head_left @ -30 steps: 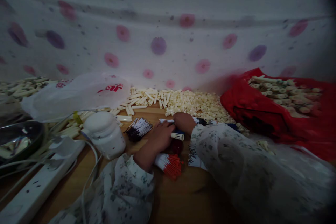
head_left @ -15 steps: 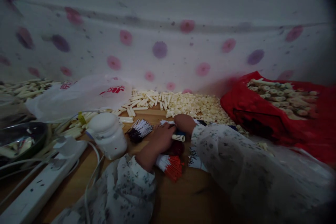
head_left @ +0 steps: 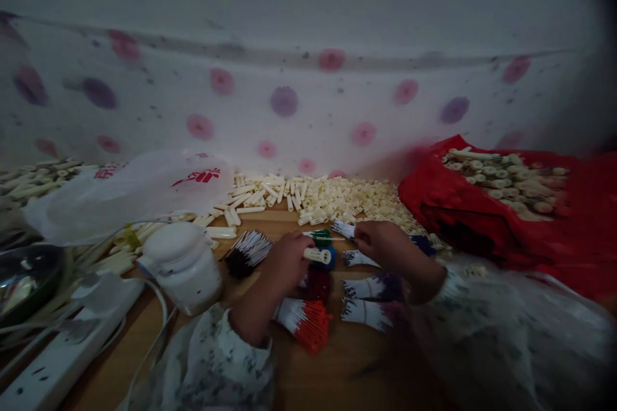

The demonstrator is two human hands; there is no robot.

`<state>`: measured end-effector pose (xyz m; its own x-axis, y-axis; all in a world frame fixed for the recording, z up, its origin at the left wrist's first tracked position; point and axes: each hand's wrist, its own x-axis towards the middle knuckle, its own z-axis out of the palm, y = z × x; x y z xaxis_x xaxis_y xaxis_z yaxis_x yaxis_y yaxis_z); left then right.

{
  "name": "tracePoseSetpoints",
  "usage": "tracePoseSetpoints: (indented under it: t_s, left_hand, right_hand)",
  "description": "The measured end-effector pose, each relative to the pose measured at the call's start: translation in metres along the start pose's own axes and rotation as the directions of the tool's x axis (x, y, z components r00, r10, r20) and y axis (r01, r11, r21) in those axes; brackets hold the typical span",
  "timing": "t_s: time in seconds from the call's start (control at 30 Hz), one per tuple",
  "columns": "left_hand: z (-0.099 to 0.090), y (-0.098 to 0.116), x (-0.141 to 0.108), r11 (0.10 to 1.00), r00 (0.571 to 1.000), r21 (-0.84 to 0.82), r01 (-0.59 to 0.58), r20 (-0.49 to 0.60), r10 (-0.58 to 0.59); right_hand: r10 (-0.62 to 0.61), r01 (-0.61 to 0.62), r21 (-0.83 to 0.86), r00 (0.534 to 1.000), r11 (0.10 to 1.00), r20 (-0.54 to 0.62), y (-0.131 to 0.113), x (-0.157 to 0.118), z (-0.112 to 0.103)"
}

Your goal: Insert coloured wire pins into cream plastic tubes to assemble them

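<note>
My left hand is closed on a cream plastic tube, whose open end points right. Farther right, my right hand has its fingers pinched at a white-stemmed bundle; whether they hold a piece is too small to tell. Around the hands lie bundles of thin white sticks with coloured ends: black to the left, orange in front, green behind, dark red below the tube, and purple to the right.
Loose cream tubes are heaped along the back. A red bag of assembled pieces stands right. At the left are a white jar, a power strip with cables, a white plastic bag and a dark bowl.
My right hand has moved right, away from my left hand, uncovering the green bundle and the bundles on the right. My left hand still grips the tube. The view has shifted slightly.
</note>
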<state>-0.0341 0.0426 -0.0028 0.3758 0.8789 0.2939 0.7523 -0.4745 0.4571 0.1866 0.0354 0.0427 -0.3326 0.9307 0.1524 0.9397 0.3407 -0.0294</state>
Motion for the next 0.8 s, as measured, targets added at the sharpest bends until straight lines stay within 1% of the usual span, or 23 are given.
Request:
tracePoseSetpoints:
  t_s: [0.03, 0.07, 0.1, 0.13, 0.17, 0.2, 0.27, 0.37, 0.43, 0.5, 0.57, 0.63, 0.8]
  left_hand:
    - [-0.003, 0.004, -0.001, 1.000, 0.999, -0.015, -0.004, -0.051, 0.003]
    - [-0.005, 0.008, -0.002, 0.996, 0.992, -0.075, -0.052, -0.120, 0.043]
    - [-0.006, 0.013, -0.004, 0.982, 0.984, -0.147, -0.120, -0.152, 0.097]
    - [-0.006, 0.018, -0.006, 0.956, 0.976, -0.226, -0.187, -0.155, 0.155]
    - [-0.005, 0.023, -0.008, 0.931, 0.971, -0.285, -0.229, -0.129, 0.200]
    - [-0.003, 0.027, -0.010, 0.918, 0.970, -0.317, -0.240, -0.106, 0.217]
    - [0.001, 0.033, -0.013, 0.909, 0.979, -0.362, -0.205, -0.062, 0.196]
    - [0.005, 0.036, -0.015, 0.900, 0.995, -0.425, -0.101, -0.052, 0.087]
    - [0.007, 0.036, -0.016, 0.874, 0.999, -0.486, -0.029, -0.050, 0.006]
    - [0.008, 0.037, -0.016, 0.826, 0.998, -0.561, 0.052, -0.007, -0.068]
    - [0.009, 0.038, -0.017, 0.774, 0.992, -0.622, 0.122, 0.060, -0.108]
    - [0.010, 0.039, -0.017, 0.747, 0.989, -0.647, 0.150, 0.101, -0.111]
    - [0.008, 0.043, -0.021, 0.724, 0.984, -0.667, 0.177, 0.139, -0.114]
  right_hand:
    - [-0.002, 0.004, 0.070, 1.000, 0.998, -0.031, 0.000, -0.009, 0.000]
    - [-0.007, 0.016, 0.144, 0.998, 0.989, -0.062, -0.001, -0.016, 0.002]
    - [-0.017, 0.036, 0.216, 0.996, 0.976, -0.090, -0.002, -0.022, 0.005]
    - [-0.027, 0.058, 0.285, 0.993, 0.957, -0.111, -0.004, -0.026, 0.008]
    - [-0.039, 0.080, 0.347, 0.992, 0.935, -0.122, -0.006, -0.029, 0.012]
    - [-0.045, 0.098, 0.413, 0.990, 0.905, -0.135, -0.008, -0.030, 0.015]
    - [-0.032, 0.121, 0.562, 0.986, 0.818, -0.165, -0.011, -0.031, 0.024]
    - [0.026, 0.137, 0.781, 0.981, 0.609, -0.193, -0.011, -0.030, 0.035]
    - [0.044, 0.141, 0.876, 0.982, 0.462, -0.182, -0.009, -0.032, 0.040]
    - [0.056, 0.150, 0.922, 0.982, 0.356, -0.181, -0.008, -0.034, 0.041]
    - [0.067, 0.171, 0.941, 0.978, 0.290, -0.199, -0.008, -0.037, 0.040]
    - [0.083, 0.189, 0.948, 0.973, 0.255, -0.217, -0.009, -0.039, 0.038]
    - [0.123, 0.235, 0.942, 0.955, 0.240, -0.270, -0.014, -0.041, 0.040]
